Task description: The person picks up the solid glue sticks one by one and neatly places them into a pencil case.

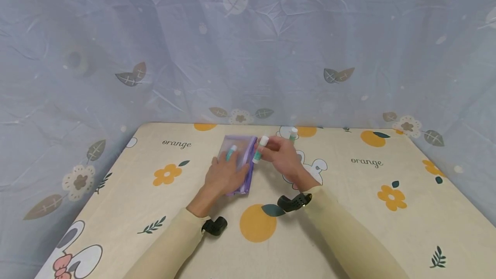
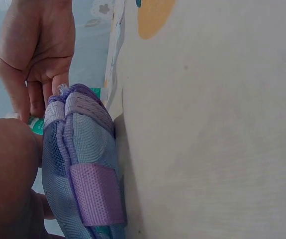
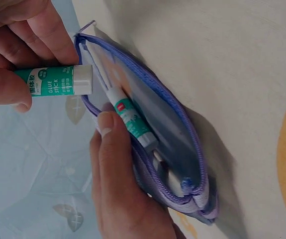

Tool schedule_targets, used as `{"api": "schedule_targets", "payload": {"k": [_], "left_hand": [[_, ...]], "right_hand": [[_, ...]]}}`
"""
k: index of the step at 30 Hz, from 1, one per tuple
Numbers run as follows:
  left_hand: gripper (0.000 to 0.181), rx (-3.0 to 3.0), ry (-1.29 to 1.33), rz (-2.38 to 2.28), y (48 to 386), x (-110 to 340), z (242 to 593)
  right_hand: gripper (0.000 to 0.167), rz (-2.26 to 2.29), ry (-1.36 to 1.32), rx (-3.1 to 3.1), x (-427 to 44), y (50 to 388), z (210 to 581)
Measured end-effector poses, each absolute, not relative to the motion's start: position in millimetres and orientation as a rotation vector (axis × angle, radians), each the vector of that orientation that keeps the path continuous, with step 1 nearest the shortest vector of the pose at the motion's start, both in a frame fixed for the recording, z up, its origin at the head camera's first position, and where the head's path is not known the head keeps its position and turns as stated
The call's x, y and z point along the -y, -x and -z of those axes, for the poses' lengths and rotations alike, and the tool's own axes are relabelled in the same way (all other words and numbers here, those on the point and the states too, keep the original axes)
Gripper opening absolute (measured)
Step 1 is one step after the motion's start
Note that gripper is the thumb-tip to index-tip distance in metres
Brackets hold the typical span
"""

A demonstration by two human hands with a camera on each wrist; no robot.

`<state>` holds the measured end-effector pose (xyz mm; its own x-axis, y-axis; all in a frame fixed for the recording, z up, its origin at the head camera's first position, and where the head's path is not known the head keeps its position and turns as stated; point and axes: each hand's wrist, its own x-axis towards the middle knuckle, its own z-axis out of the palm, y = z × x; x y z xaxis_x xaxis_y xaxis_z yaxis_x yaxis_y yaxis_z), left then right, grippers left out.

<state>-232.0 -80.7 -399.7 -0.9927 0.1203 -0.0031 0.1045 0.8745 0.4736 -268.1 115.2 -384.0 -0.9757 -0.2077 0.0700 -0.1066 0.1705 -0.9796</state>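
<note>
Pinched by the right hand (image 1: 284,158), a green-labelled, white-ended glue stick (image 1: 260,150) slants down leftward in the head view, one end beside the open mouth of the purple-edged mesh pouch (image 3: 170,99) that the left hand (image 1: 224,175) grips.

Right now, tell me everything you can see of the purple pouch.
The purple pouch looks soft and see-through, like mesh, with purple edging, a zipper-like rim along its mouth and a lilac tab on its outside. It lies on the patterned cloth, its mouth gaping toward the right hand. The left hand touches its upper side, one digit at the rim. Inside lies a green-and-white glue stick; whatever else it holds is unclear.
</note>
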Motion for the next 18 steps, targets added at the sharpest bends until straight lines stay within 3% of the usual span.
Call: {"api": "schedule_targets", "payload": {"k": [18], "left_hand": [[0.066, -3.029, -0.191, -0.756, 230.9, 80.6, 399.4]], "right_hand": [[0.023, 1.965, 0.283, -2.353, -105.8, 267.7, 392.2]]}}
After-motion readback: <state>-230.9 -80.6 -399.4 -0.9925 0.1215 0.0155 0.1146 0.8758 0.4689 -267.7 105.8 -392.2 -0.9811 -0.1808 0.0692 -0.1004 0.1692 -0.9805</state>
